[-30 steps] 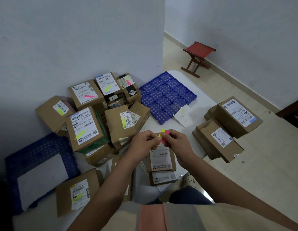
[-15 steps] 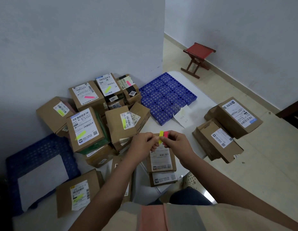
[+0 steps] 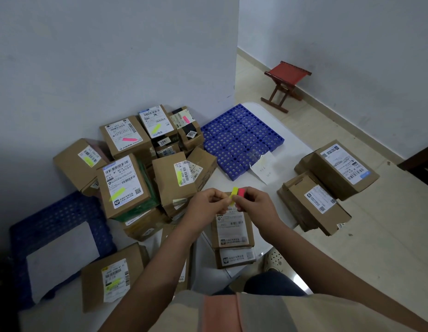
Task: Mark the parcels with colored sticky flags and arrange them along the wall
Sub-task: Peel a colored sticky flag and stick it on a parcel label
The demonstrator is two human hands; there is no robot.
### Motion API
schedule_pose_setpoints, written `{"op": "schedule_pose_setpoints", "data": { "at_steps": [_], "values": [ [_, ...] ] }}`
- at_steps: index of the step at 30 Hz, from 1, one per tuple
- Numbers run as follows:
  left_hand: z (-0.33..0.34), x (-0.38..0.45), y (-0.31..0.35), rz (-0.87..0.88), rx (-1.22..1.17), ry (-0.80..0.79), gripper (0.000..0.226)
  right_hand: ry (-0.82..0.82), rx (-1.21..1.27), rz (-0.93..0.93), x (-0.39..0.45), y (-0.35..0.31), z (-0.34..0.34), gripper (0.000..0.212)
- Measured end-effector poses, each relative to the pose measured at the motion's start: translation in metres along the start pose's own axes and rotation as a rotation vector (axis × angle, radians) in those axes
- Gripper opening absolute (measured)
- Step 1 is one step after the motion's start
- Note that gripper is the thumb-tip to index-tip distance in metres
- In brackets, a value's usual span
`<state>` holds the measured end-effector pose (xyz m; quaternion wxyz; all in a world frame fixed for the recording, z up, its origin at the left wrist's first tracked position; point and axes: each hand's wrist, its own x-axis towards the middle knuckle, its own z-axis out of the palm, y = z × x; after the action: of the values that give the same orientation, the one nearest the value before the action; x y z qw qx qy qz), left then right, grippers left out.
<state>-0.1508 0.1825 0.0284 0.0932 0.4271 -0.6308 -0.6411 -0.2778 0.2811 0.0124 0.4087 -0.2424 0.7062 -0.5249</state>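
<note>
My right hand pinches a small pad of sticky flags, pink and yellow. My left hand pinches the yellow flag at the pad's edge. Both hands hover over a small parcel stacked on another parcel; neither shows a flag. Several brown parcels with yellow or pink flags are piled against the wall. Two parcels without flags lie on the floor to the right.
A blue perforated tray lies on the white surface with a paper slip at its edge. A dark blue crate holding a white sheet sits left. A red folding stool stands by the far wall.
My hands have shifted slightly, and the yellow flag now stands a little further away from the pad. The parcels have not moved.
</note>
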Motion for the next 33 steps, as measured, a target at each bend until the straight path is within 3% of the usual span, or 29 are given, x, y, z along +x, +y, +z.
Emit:
{"op": "schedule_pose_setpoints", "data": {
  "at_steps": [4,9,12,15,18,21,25,33],
  "values": [
    [0.0,0.001,-0.001,-0.015,-0.053,0.005,0.005,-0.003,-0.055,-0.033,0.0,-0.002,0.001,0.006],
    [-0.001,0.003,0.003,-0.099,-0.244,-0.028,0.007,0.042,-0.551,-0.242,0.001,0.0,-0.003,0.006],
    [-0.003,0.002,0.005,-0.141,-0.354,-0.068,0.009,0.083,-0.628,-0.239,0.002,0.001,-0.009,0.006],
    [-0.014,0.0,0.001,-0.184,-0.313,-0.092,0.018,0.156,-0.567,-0.135,0.004,0.006,-0.019,0.006],
    [-0.021,-0.003,-0.009,-0.226,-0.02,-0.204,0.028,0.133,-0.47,0.02,0.006,0.013,-0.028,0.01],
    [-0.012,-0.004,-0.024,-0.25,0.157,-0.274,0.031,0.033,-0.366,0.138,0.002,0.014,-0.029,0.016],
    [-0.006,0.0,-0.041,-0.221,0.259,-0.201,0.032,-0.194,-0.196,0.28,-0.007,0.01,-0.025,0.015],
    [-0.003,0.002,-0.049,-0.181,0.361,-0.143,0.031,-0.401,-0.225,0.357,-0.009,0.015,-0.019,0.017]
  ]
}}
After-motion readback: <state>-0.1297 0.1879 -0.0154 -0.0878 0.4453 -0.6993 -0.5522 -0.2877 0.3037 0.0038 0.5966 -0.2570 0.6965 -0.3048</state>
